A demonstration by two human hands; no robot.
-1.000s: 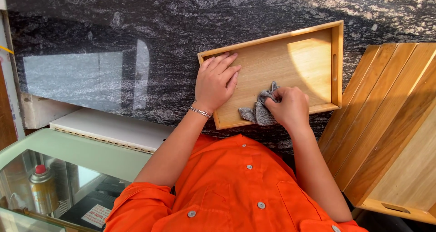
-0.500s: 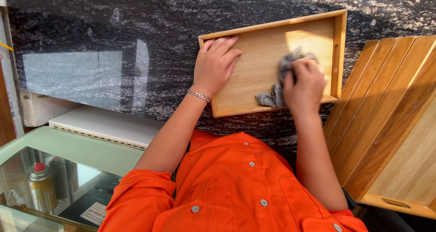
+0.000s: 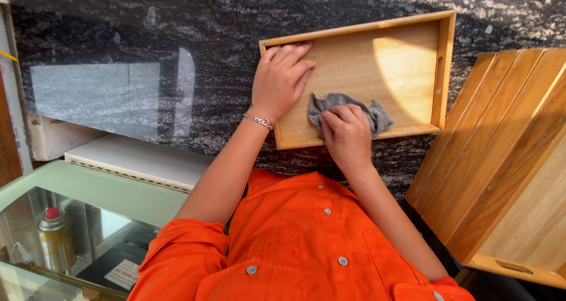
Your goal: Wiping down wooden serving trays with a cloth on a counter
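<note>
A shallow wooden tray (image 3: 443, 71) with raised rims lies on a dark speckled stone counter (image 3: 177, 35). My left hand (image 3: 280, 80) rests flat on the tray's left end, fingers spread, a silver bracelet at the wrist. My right hand (image 3: 346, 133) presses a crumpled grey cloth (image 3: 380, 115) onto the tray's floor near its front rim. The cloth sticks out on both sides of the fingers. A patch of sunlight falls on the tray's right half.
Larger slatted wooden trays (image 3: 507, 159) lean stacked at the right. Below the counter at left sit a white board (image 3: 135, 162), a glass-topped cabinet (image 3: 88, 189) and a gas canister with a red cap (image 3: 54, 236). My orange shirt fills the foreground.
My right hand slid the cloth from the tray's front up to its right part, then back left to the front rim. My left hand stayed on the tray's left end.
</note>
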